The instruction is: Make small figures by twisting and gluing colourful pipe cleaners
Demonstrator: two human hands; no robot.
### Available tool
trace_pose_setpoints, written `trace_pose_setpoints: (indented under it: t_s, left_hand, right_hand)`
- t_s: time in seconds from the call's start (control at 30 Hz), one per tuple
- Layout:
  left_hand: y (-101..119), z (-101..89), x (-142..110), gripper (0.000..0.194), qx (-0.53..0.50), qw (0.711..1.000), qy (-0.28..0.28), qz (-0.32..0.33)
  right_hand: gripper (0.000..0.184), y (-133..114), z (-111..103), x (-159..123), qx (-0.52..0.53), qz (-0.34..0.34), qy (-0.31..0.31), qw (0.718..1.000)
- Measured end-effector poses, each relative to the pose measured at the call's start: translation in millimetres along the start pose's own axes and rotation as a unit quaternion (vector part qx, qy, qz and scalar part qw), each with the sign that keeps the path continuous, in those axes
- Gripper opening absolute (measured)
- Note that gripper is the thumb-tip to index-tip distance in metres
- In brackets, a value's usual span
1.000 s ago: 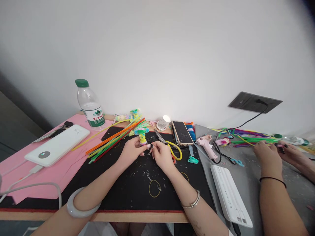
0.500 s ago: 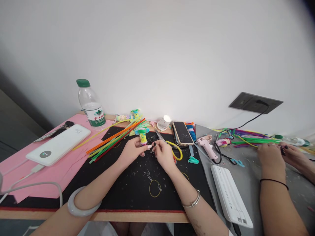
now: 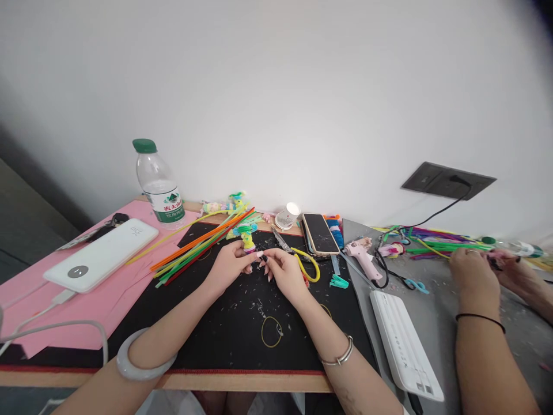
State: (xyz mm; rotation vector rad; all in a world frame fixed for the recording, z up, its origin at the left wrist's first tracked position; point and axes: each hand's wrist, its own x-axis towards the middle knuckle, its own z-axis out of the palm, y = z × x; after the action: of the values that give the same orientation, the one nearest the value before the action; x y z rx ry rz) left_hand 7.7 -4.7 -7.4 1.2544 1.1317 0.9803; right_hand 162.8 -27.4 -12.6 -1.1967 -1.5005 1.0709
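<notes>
My left hand (image 3: 228, 265) is closed around the base of a small pipe-cleaner figure (image 3: 247, 237), yellow and pink with a teal top, held upright over the black mat (image 3: 242, 334). My right hand (image 3: 286, 273) pinches the lower end of the same figure from the right, fingertips meeting the left hand's. A bundle of coloured pipe cleaners (image 3: 203, 242) lies just left of my hands. Scissors with yellow handles (image 3: 302, 259) lie right behind my right hand.
A water bottle (image 3: 158, 183), a white power bank (image 3: 101, 254) on pink paper, a phone (image 3: 319, 233), a pink glue gun (image 3: 363, 259) and a white keyboard (image 3: 404, 346) sit around. Another person's hands (image 3: 475, 274) work over more pipe cleaners (image 3: 432, 239) at right.
The figure has tilted and shifted slightly left in my hands; my right fingers moved closer to it. The other person's hands shifted a little.
</notes>
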Motion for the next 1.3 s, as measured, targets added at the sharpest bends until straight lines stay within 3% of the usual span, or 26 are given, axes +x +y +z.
trace_pose_setpoints:
  t_s: [0.33, 0.67, 0.87, 1.03, 1.2, 1.3]
  left_hand:
    - [-1, 1.7, 0, 0.032, -0.013, 1.000, -0.018, -0.001]
    - [3, 3.4, -2, 0.034, -0.056, 0.998, -0.029, -0.021]
    - [-1, 3.0, -1, 0.035, -0.074, 0.996, -0.039, -0.030]
    - [0, 4.7, -4, 0.031, -0.030, 0.997, -0.073, -0.016]
    - [4, 3.6, -3, 0.023, 0.014, 0.999, -0.035, 0.027]
    - [5, 3.6, -4, 0.022, -0.002, 0.999, -0.020, 0.039]
  right_hand:
    - [0.011, 1, -1, -1, -0.016, -0.021, 0.005, 1.000]
    - [0.019, -9, -3, -3, -0.174, -0.085, 0.034, 0.980]
    - [0.020, -10, -3, -4, -0.209, -0.114, 0.044, 0.970]
    - [0.017, 0, -10, 4, -0.124, -0.067, 0.088, 0.986]
    - [0.021, 4, -13, 9, 0.075, 0.017, 0.079, 0.994]
    - [0.019, -2, -9, 7, 0.125, 0.041, 0.063, 0.989]
